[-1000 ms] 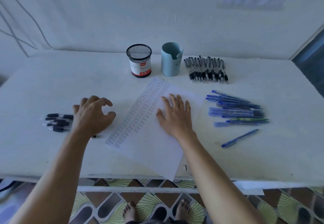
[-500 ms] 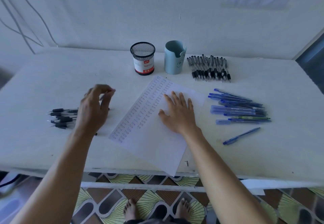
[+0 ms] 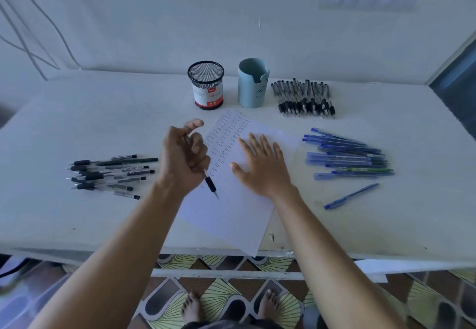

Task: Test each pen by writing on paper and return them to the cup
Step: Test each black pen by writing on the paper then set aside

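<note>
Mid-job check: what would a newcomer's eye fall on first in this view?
The left hand, mid-table, grips a black-grip pen pointing tip-down over the sheet of paper, which the right hand presses flat. Around them lie a pile of black pens at left, a row of black pens at back right, and blue pens at right. A mesh cup and a light blue cup stand behind the paper.

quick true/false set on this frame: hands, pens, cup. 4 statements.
1. The left hand grips a pen with a black grip. True.
2. The right hand holds a blue pen. False: it lies flat on the paper and holds nothing.
3. The mesh cup is packed with pens. False: no pens stick out of it.
4. The blue pens lie to the right of the paper. True.
</note>
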{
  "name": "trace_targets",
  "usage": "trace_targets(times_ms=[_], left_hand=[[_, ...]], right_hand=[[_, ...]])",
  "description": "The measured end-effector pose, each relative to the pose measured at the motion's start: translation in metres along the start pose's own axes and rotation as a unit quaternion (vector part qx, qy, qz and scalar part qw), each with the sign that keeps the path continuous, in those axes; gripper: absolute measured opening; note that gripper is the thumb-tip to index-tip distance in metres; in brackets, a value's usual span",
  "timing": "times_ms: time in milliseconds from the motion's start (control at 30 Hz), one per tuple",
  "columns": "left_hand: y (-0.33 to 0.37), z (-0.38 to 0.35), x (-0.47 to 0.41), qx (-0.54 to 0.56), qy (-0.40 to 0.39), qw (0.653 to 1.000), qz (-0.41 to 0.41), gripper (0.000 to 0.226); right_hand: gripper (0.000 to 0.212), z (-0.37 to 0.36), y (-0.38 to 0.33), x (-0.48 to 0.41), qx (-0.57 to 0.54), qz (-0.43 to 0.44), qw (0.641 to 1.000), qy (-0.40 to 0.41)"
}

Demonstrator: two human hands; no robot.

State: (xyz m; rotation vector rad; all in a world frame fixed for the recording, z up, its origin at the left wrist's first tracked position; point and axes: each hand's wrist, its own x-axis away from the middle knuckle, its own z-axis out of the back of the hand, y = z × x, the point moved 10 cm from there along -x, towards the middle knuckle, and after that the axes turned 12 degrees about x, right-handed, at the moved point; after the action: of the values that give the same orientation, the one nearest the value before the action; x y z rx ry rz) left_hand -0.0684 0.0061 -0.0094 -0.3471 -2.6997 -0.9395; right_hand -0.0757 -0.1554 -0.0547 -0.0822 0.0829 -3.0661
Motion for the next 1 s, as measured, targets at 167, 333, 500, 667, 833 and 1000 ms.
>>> trace_targets(times_ms=[167,333,500,667,833,1000], left_hand=[[0.005,0.022,-0.01,0.089,0.034,0.995,-0.04,0.019],[0.012,0.045,-0.016,0.057,0.095,0.992,-0.06,0.038],[0.01,0.047,-0.015,0.094,0.044,0.994,-0.022,0.056],[0.018,0.036,-0.013,-0.173,0.003,0.982,-0.077,0.031],[0.021,0.033,-0.01,-0.345,-0.053,0.927,-0.134,0.028],[0.016,0.034,0.0,-0.417,-0.063,0.897,-0.134,0.018]], right_hand=[[0.071,0.002,0.0,0.001,0.01,-0.003,1.0,0.004],[0.072,0.002,0.0,0.001,0.007,-0.007,1.0,0.001],[0.072,-0.002,0.001,0.001,0.012,-0.002,1.0,-0.026],[0.072,-0.004,0.0,0.0,0.018,-0.001,0.999,-0.028],[0.072,-0.004,0.001,0.0,0.016,-0.001,1.0,-0.027],[0.073,-0.004,0.001,0.0,0.015,-0.003,1.0,-0.021]])
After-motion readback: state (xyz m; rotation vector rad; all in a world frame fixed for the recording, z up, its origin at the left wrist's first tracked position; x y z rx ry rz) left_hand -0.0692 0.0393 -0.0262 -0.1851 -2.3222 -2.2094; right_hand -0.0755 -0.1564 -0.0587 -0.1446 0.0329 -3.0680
